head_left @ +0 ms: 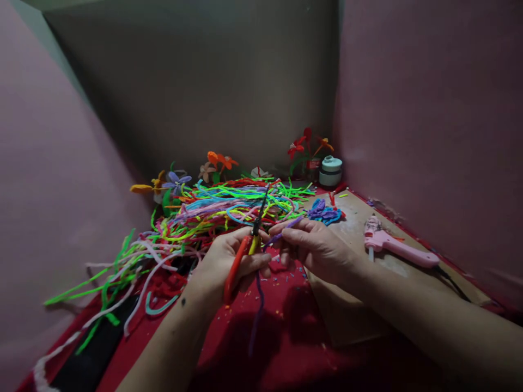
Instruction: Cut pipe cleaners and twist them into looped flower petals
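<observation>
My left hand [232, 253] is closed around long-nosed pliers [235, 269] with red and yellow handles. Their thin dark jaws point up and away from me. My right hand [314, 239] pinches a purple pipe cleaner [292, 222] between thumb and fingers, just right of the pliers. The purple strand runs left to my left fingertips, and its loose tail hangs below them over the red cloth. Whether the left fingers also grip it is hard to see. Beyond my right hand lies a bundle of blue and purple pipe cleaner petals [324, 212].
A big heap of coloured pipe cleaners [229, 201] spreads across the back and left. Finished fuzzy flowers [220, 160] stand behind it. A pink glue gun [400, 247] lies on a brown board [351, 294] at right. A pale jar [330, 171] stands in the back corner. Small scraps dot the red cloth [229, 348].
</observation>
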`<state>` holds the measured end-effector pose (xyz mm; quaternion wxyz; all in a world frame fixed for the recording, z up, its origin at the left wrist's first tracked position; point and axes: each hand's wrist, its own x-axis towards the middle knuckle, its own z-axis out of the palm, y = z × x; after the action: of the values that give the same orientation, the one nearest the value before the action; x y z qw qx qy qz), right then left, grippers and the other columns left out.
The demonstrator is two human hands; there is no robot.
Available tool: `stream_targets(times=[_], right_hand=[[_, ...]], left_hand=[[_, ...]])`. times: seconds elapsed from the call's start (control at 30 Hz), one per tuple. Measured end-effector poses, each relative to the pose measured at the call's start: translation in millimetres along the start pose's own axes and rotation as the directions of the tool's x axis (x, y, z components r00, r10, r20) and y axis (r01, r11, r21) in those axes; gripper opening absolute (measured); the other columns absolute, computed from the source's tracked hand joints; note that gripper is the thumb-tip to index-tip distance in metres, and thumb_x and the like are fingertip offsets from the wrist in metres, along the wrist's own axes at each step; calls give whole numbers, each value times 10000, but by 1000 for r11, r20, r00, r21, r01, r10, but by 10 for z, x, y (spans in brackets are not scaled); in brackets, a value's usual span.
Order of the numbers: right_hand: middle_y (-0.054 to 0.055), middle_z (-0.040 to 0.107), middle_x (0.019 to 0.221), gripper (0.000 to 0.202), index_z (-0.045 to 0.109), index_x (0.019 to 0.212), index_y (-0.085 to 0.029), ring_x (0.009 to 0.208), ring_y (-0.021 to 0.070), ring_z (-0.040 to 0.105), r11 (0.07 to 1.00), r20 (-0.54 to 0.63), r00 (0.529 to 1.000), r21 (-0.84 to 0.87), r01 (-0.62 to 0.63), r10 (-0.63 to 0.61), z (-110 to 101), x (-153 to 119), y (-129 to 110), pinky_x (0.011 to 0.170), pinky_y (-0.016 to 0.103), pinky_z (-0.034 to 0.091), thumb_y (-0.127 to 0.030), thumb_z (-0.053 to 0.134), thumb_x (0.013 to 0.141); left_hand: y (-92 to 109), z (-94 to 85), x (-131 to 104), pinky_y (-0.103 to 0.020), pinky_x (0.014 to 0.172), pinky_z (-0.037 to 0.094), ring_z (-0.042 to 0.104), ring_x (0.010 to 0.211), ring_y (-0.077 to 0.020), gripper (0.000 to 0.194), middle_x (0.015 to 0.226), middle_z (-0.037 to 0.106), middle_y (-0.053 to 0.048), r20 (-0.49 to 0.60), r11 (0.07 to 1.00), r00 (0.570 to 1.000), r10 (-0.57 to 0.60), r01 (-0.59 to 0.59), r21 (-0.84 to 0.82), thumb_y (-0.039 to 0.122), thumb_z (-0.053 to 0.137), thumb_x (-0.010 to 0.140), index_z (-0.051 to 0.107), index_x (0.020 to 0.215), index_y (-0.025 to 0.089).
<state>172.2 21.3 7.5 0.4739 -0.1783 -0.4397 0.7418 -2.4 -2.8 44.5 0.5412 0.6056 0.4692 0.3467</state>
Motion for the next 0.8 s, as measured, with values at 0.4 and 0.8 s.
stream_targets(times=[0.4, 0.8], right_hand=[[18, 652, 634, 152, 659, 794, -127, 466, 84, 586, 988, -109, 983, 29, 155, -151, -227, 103, -126, 423, 180, 435, -276, 650, 769], [15, 634, 629, 116, 660, 767, -140, 513, 97, 573, 983, -48, 996, -173, 61, -71, -16, -7, 81, 474, 215, 433, -251, 672, 735]], left_hand=[[-81, -198, 110, -152, 289, 244, 329, 284, -29, 338, 512, 604, 19, -48, 999, 998, 28, -30, -38, 305, 698, 672, 539, 926, 149], [-81, -64, 89, -138, 290, 225, 337, 297, -25, 256, 545, 622, 16, 63, 1000, 998, -5, 5, -9, 286, 670, 697, 556, 891, 163]])
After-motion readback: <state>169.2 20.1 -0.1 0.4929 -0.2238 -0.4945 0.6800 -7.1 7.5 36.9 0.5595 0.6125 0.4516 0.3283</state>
